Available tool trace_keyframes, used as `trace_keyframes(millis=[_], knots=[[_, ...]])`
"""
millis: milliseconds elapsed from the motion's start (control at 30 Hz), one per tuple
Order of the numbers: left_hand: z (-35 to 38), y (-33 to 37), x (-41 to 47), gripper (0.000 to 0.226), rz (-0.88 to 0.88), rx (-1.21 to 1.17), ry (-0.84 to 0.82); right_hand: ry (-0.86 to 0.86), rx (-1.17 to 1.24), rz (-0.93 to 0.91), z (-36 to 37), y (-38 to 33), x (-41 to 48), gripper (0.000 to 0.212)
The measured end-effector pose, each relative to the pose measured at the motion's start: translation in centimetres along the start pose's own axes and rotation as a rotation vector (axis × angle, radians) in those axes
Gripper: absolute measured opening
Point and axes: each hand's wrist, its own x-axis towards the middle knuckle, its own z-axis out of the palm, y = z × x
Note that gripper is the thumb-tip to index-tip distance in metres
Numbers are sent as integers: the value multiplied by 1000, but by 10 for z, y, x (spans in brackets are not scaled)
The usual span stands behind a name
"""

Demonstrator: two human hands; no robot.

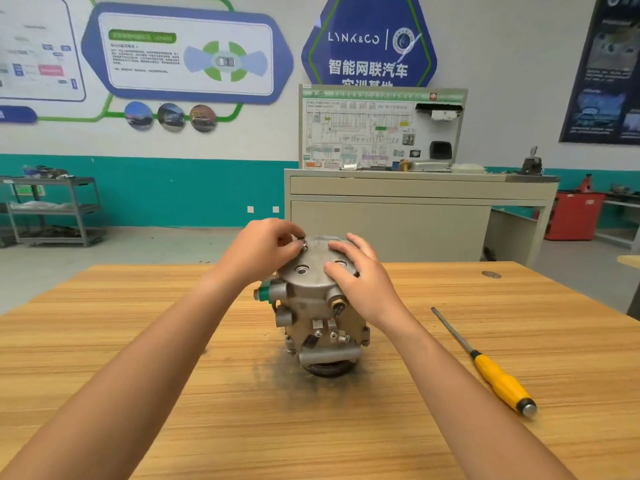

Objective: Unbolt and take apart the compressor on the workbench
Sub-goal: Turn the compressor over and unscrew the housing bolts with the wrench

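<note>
While left hand (263,247) pinches bolt (303,242), right hand (360,271) spread open on compressor (311,306)

Two slender forearms, bare along whole visible length, wrist to frame edge. Bare left hand (265,249), bare right hand (362,277). Fingers slim.

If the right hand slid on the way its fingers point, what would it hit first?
Probably the small silver bolt that the left hand pinches atop the grey metal compressor, though depth is unclear.
</note>
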Motion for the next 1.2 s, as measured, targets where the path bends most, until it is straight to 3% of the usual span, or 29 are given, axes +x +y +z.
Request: trace_keyframes(millis=[100, 200, 267, 333, 433, 467, 533, 633, 733, 933, 1200], knots=[[-5, 1, 16, 10, 23, 45, -119, 8, -3, -4, 1, -2, 0, 36], [-7, -1, 24, 18, 51, 114, -283, 1, -1, 0, 2, -4, 0, 36], [-10, -4, 27, 22, 88, 147, -279, -1, 0, 4, 3, -5, 0, 35], [-21, -6, 29, 16, 79, -21, -91, -2, -5, -3, 3, -4, 0, 35], [-55, -23, 25, 7, -30, -494, 316, 5, -2, -5, 1, -3, -1, 34], [-63, -37, 17, 5, -69, -563, 363, 7, 3, -2, 0, -2, -1, 34], [-64, -73, -13, 9, -195, -414, 290, 13, 9, -3, -2, -2, -3, 31], [-37, -137, -74, 13, -460, -42, 31, 24, 29, -22, -4, -3, -4, 23], [-10, -175, -122, 9, -604, 46, -103, 33, 54, -33, -2, -4, -3, 20], [11, -206, -133, 10, -566, 172, -262, 11, 63, -40, 0, -3, 1, 21], [18, -226, -128, 16, -503, 227, -262, -14, 161, -24, 0, -4, 3, 25]])
